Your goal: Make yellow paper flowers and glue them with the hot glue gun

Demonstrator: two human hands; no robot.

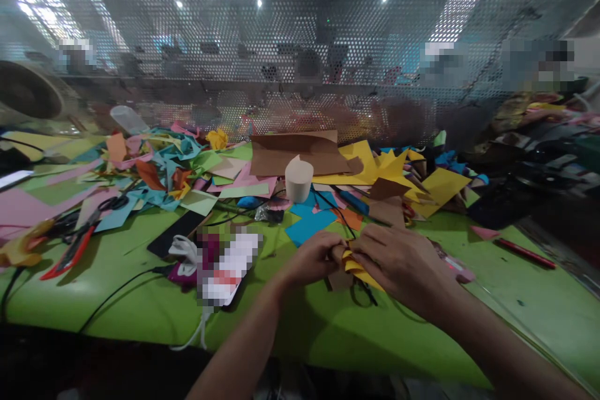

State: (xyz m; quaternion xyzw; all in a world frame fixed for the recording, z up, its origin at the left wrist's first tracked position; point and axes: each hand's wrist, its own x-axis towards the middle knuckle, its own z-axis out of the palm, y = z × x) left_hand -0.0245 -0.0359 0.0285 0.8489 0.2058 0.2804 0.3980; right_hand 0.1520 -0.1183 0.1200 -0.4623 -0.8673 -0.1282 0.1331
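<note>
Near the front of the green table, both hands meet at a piece of folded yellow paper (360,269). My left hand (315,260) is closed around its left end, fingers curled. From the right, my right hand (396,260) grips the paper's upper side with bent fingers and covers much of it. The paper shows several layered pleats. Below it a thin black thing (368,295) pokes out, its kind unclear. A brown paper piece (340,279) lies just under the hands. Blue paper (312,225) is spread beyond my left hand.
A cream paper roll (299,180) stands mid-table before brown sheets (295,153). Coloured paper scraps (178,150) pile along the back. Red-handled scissors (75,253), a yellow glue gun (25,247), a purple power strip (185,273) and a phone (232,269) lie left; a red pen (525,252) lies right.
</note>
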